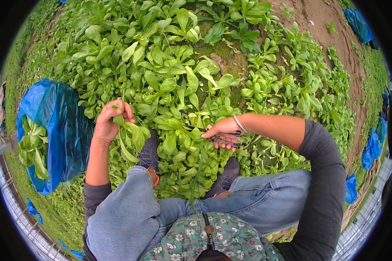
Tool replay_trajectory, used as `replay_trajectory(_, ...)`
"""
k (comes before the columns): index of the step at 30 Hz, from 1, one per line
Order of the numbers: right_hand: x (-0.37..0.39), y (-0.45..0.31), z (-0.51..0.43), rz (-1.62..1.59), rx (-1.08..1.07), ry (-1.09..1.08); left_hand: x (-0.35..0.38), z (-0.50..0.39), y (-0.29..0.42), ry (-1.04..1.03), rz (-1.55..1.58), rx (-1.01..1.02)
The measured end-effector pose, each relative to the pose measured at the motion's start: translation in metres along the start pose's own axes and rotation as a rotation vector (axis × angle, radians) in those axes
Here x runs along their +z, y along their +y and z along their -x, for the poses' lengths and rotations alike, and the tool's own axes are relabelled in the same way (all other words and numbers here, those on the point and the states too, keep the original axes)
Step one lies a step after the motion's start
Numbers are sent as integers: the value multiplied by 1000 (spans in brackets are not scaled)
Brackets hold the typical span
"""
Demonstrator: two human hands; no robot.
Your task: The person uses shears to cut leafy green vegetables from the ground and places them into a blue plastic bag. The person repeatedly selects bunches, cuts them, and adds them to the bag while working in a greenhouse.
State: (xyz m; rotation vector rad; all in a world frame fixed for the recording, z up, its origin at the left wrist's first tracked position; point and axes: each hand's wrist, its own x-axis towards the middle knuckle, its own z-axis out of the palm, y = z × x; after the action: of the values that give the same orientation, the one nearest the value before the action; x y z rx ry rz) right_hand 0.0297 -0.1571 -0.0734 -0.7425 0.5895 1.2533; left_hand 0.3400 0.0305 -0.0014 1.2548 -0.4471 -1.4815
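Pinched in my left hand (112,122) is a small bunch of picked leafy greens (135,137), its leaves hanging over my shoe. My right hand (222,133), with a bangle at the wrist, holds a pair of small scissors or snips (224,141). The tool's handles lie across my palm; its blades are mostly hidden by the thumb and leaves. A leafy green plant (171,129) touches the thumb side of this hand. To the left of my left hand lies a blue plastic bag (62,130), its mouth showing cut greens (34,146) inside.
Dense low greens (143,65) cover the ground ahead and between my shoes (223,176). A bare soil path (330,42) runs along the right. More blue bags (371,148) lie at the far right, near a metal-framed wall (367,208).
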Motion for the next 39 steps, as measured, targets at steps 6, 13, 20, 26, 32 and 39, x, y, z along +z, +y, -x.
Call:
replay_trajectory(6, 3, -17, -24, -82, 35, -47, 58, -11, -52, -90, -808, -199)
replay_trajectory(13, -13, -19, -7, 78, -166, 303, 42, -23, -71, -127, -1360, -84)
replay_trajectory(20, -58, 23, 63, 29, -55, -97, 9, -7, -42, -111, -738, 160)
replay_trajectory(26, -52, 73, 72, 126, 286, -183, 72, -24, -45, -472, -656, -109)
replay_trajectory(32, -36, 91, 36, 106, 364, -177, 157, -27, -96, -874, -1281, -4)
replay_trajectory(39, -20, 102, 2, -172, 213, -261, 130, -23, -114, -818, -1540, -68)
